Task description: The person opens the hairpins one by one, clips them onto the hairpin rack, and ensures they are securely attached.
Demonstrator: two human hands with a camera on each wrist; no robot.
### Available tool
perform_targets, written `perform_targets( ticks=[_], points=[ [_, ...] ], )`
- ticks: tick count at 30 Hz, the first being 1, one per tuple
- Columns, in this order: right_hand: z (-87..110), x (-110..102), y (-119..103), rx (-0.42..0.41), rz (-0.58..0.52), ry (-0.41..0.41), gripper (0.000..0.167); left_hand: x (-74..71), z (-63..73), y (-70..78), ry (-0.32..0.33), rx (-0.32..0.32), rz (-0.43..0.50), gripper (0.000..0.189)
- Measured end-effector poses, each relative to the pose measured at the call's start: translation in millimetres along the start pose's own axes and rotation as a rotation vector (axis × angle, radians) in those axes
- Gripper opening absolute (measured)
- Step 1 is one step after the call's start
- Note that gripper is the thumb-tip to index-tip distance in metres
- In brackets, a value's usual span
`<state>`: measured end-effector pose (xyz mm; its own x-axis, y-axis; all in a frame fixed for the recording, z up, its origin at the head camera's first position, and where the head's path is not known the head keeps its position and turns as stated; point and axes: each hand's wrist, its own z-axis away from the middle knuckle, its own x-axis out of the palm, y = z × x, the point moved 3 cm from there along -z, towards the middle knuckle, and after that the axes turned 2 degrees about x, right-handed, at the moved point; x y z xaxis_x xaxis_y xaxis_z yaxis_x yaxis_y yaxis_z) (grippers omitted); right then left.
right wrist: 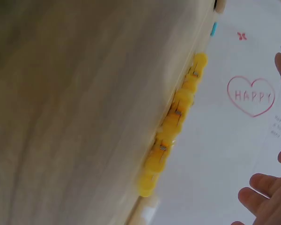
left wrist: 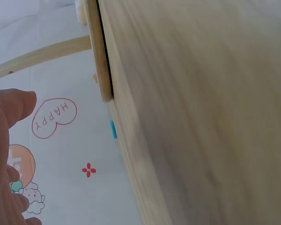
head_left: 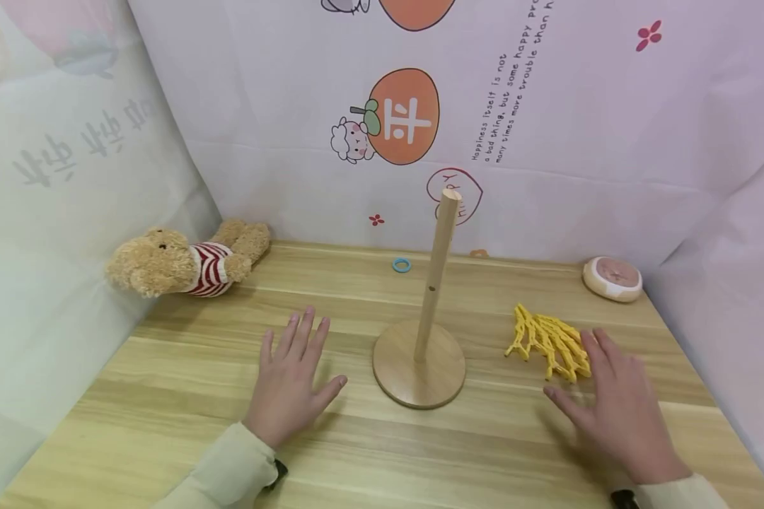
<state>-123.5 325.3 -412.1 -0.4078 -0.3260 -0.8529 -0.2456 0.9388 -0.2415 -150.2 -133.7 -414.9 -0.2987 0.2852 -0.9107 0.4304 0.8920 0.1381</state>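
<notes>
A wooden post (head_left: 438, 268) rises from a round wooden base (head_left: 397, 375) in the middle of the table. To its left, my left hand (head_left: 289, 389) spreads flat with the thumb toward the base, holding nothing. My right hand (head_left: 627, 406) hovers low at the right, fingers extended. Its fingertips overlap the edge of a yellow branching lattice bundle (head_left: 547, 339) in the head view. Side-on in the right wrist view, that bundle (right wrist: 171, 124) is a row of rounded yellow lumps along the tabletop. Part of the left hand (left wrist: 2, 154) shows in its wrist view.
A small blue ring (head_left: 402, 265) lies behind the post near the back edge. At the back left a plush bear (head_left: 210, 268) in a striped shirt lies on its side. A round-cornered cream and pink object (head_left: 613, 278) sits back right. Printed cloth walls (head_left: 261, 92) surround the table.
</notes>
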Motion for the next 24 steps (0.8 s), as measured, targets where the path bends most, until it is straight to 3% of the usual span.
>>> perform_targets(
  ticks=[11, 19, 24],
  points=[
    [-7.9, 2, 36, 0.192, -0.100, -0.086, 0.089, 15.3, -6.4, 12.2, -0.032, -0.083, 0.181, 0.096],
    [-10.1, 3, 51, 0.275, -0.176, -0.117, 0.083, 24.0, -10.4, 21.1, -0.059, -0.137, 0.297, 0.098],
    [-8.6, 12, 66, 0.401, -0.287, -0.180, 0.079, 27.1, -13.7, 27.0, -0.053, -0.150, 0.361, 0.096]
  ],
)
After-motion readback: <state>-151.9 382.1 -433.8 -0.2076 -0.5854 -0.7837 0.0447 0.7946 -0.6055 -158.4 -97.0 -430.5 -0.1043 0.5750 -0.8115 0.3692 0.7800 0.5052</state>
